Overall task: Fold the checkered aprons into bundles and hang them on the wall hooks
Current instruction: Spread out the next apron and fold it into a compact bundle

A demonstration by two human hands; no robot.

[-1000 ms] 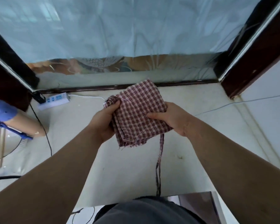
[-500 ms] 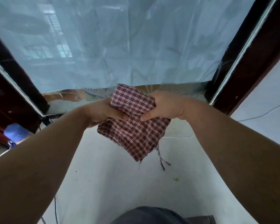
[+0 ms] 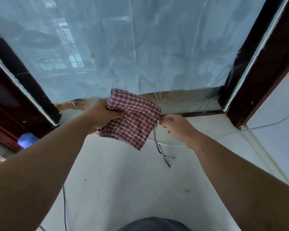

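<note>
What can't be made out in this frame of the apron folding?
Head view only.
- Wall hooks: none in frame; beyond the edges.
- Right hand: whether it pinches the strap is unclear; its fingertips are hidden by the hand itself.
- Left hand: fingers hidden behind the apron.
- Blue thing at left: blurred, unidentifiable.

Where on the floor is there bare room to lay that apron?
The floor between the forearms, below the checkered apron, is bare. A black cable borders its left side, a white wire the right. Crowded around the left hand, right hand and dangling ties.
</note>
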